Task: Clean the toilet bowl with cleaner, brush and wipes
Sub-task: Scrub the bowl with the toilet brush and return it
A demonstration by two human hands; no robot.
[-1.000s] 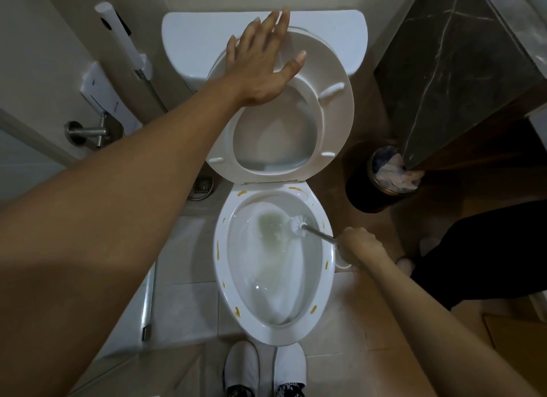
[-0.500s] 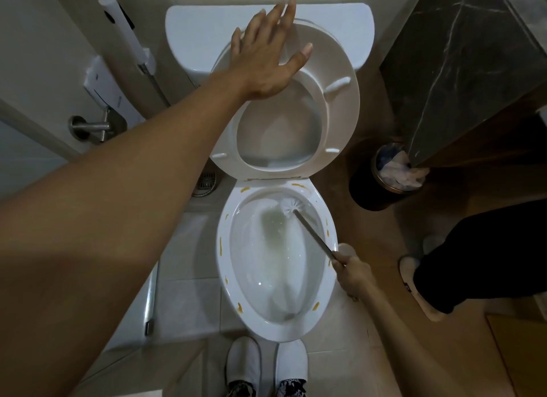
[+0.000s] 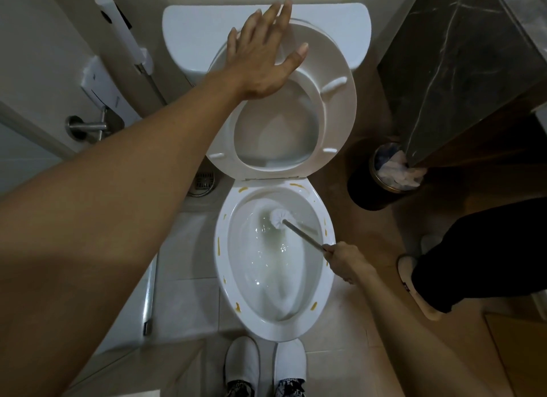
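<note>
The toilet bowl (image 3: 275, 263) is a smooth, glossy white oval standing on pale floor tiles (image 3: 189, 302), its flat rim dotted with small yellow-orange smears (image 3: 219, 245) spaced around the edge. Cloudy water sits in the hollow of the bowl. The raised seat (image 3: 337, 106), a white plastic ring with small bumpers on its underside, leans back against the rounded tank (image 3: 195, 26).

The left hand (image 3: 260, 59) lies flat on the upper edge of the seat, fingers straight and spread, gripping nothing. The right hand (image 3: 344, 260) is closed around the thin grey metal handle of the brush (image 3: 296, 228) just over the right rim; the handle slants up and left to a round white bristle head pressed against the upper inside wall of the bowl.

White slippers (image 3: 266, 364) stand at the bowl's front. A dark round bin (image 3: 376, 183) holding crumpled paper sits to the right, under a dark marble-patterned counter (image 3: 461, 59).
</note>
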